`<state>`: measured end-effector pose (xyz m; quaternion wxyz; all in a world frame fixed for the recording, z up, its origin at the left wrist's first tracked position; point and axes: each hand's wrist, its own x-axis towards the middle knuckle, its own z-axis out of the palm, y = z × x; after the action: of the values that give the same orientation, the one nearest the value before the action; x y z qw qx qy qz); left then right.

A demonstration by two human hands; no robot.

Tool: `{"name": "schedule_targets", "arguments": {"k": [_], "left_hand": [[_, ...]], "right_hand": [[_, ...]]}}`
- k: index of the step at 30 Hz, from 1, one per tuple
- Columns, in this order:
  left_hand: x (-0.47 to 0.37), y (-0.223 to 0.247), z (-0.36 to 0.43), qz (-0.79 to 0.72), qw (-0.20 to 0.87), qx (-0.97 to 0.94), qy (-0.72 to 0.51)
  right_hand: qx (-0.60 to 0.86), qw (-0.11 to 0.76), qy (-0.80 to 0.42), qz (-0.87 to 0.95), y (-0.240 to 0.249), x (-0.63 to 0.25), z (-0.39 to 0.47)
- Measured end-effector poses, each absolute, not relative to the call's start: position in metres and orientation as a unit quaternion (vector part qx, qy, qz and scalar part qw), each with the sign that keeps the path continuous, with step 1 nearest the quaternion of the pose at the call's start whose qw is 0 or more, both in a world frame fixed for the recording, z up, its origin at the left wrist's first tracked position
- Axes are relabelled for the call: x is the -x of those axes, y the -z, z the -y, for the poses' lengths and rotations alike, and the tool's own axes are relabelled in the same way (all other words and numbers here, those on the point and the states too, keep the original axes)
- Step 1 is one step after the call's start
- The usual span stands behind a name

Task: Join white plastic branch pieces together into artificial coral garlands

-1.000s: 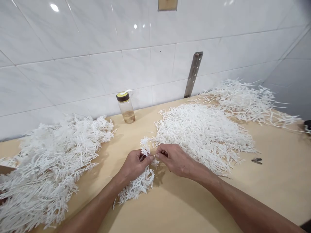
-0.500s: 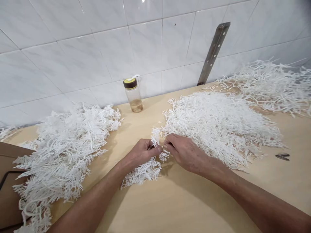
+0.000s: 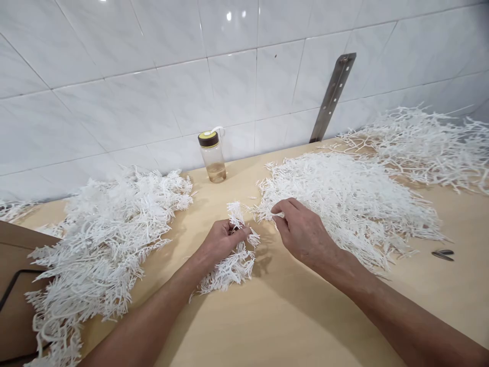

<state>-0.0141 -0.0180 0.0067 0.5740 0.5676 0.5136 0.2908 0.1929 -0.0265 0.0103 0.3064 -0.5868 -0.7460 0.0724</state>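
My left hand [image 3: 219, 242] pinches a white branched plastic-looking sprig [image 3: 233, 270] between thumb and fingers. Its fine-tipped twigs stick up above the fingers and spread below the hand, just over or on the table. To the right, my right hand [image 3: 303, 232] is apart from the sprig, thumb and forefinger parted, with nothing visible between them. It is by the near left edge of a wide heap of short white pieces [image 3: 336, 188]. A larger pile of bushy white sprigs [image 3: 110, 229] lies left of my left arm.
A clear bottle [image 3: 216, 160] with a dark and yellow lid stands near the tiled wall [image 3: 229, 97]. A perforated metal bracket [image 3: 331, 99] leans there. Bare white branches [image 3: 428, 145] lie back right, a small dark object [image 3: 443, 254] at right. Cardboard [image 3: 23, 285] edges the left of the wooden table [image 3: 267, 326].
My right hand has drawn away from the sprig to the right, and its thumb and forefinger have parted. My left hand keeps hold of the sprig. The view has tilted slightly upward.
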Motion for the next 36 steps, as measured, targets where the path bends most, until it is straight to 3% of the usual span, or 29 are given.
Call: {"name": "schedule_targets", "arguments": {"k": [8,13,24,36], "left_hand": [[0.009,-0.002,0.021,-0.514,0.541,-0.591,-0.308],[0.009,0.002,0.020,-0.521,0.511,-0.616,-0.296],[0.008,0.003,0.019,-0.549,0.429,-0.662,-0.275],[0.012,-0.009,0.014,-0.489,0.547,-0.628,-0.260]], "right_hand": [[0.552,0.286,-0.261,0.739,-0.005,-0.177,0.035],[0.547,0.283,-0.298,0.730,-0.005,-0.173,0.036],[0.533,0.294,-0.240,0.756,-0.001,-0.176,0.034],[0.541,0.256,-0.122,0.792,0.002,-0.170,0.034]]}}
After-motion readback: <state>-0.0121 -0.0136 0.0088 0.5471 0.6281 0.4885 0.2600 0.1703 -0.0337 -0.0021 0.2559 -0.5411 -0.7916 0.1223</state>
